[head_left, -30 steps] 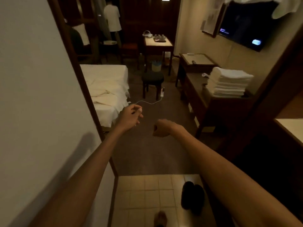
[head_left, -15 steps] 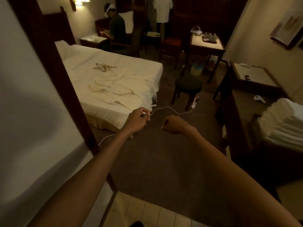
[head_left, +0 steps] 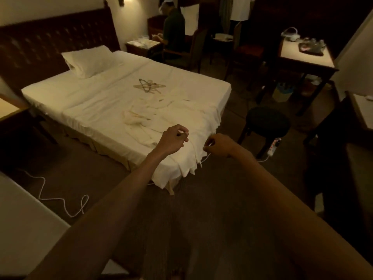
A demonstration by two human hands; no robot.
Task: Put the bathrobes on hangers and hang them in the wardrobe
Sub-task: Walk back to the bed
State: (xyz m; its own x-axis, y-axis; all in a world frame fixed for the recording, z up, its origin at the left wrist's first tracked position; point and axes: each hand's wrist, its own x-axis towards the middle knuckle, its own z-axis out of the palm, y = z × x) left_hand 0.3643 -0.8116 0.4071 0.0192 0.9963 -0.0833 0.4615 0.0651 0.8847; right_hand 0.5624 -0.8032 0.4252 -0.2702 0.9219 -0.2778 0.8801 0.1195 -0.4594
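Crumpled white bathrobes (head_left: 153,120) lie on the near corner of the bed (head_left: 90,98). Farther up the sheet rests a small pile of hangers (head_left: 148,85). My left hand (head_left: 173,139) hovers over the bed's corner, fingers curled with the thumb against the fingertips; nothing clearly shows in it. Just off the bed's edge, my right hand (head_left: 219,144) is a loose fist above the carpet. The wardrobe is out of view.
A dark round stool (head_left: 266,122) stands right of the bed, with a power strip (head_left: 273,148) by its leg. A white cable (head_left: 60,201) snakes over the carpet at left. A person (head_left: 174,29) sits at the back. A table (head_left: 302,57) stands at right.
The view has swung left and moved from the tiled doorway toward the bed. Both hands, fingers still curled, now hover at the bed's near corner.
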